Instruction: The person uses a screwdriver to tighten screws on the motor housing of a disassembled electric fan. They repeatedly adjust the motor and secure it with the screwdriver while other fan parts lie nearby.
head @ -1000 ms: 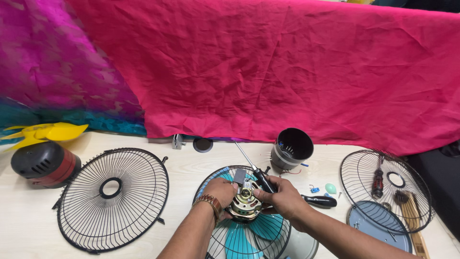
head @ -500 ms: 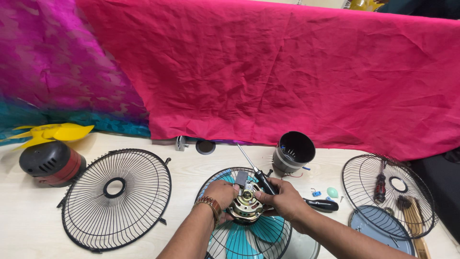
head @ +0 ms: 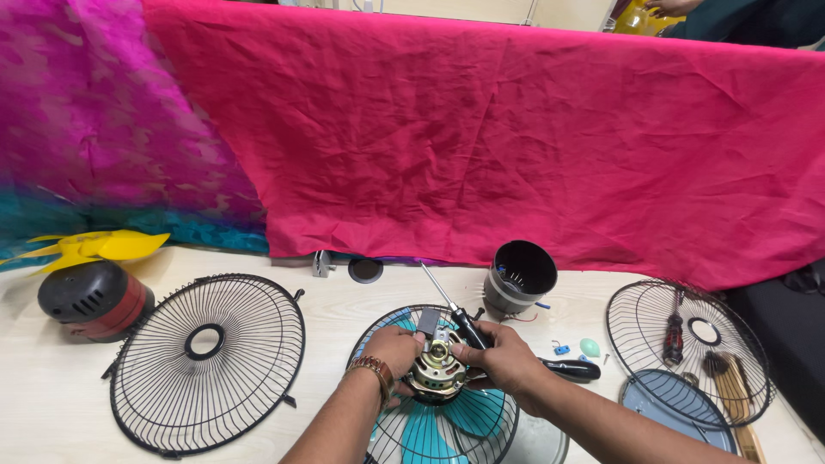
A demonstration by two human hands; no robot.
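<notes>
A fan motor [head: 436, 369] with a brass-coloured core sits on a wire guard holding teal blades [head: 427, 430], near the table's front edge. My left hand [head: 393, 351], with a bracelet at the wrist, grips the motor's left side. My right hand [head: 503, 358] is on the motor's right side and holds a black-handled screwdriver [head: 453, 309], whose metal shaft points up and to the left. Whether its tip touches anything cannot be told.
A loose black wire guard [head: 206, 361] lies to the left, beside a black and red motor housing [head: 90, 299] and yellow blades [head: 94, 246]. A black cylindrical housing [head: 520, 279] stands behind. Another screwdriver [head: 569, 369], small parts and a second guard [head: 687, 344] with tools lie right. Pink cloth hangs behind.
The view has shifted slightly to the right. Both hands stay on the motor, and the screwdriver in my right hand has barely moved.
</notes>
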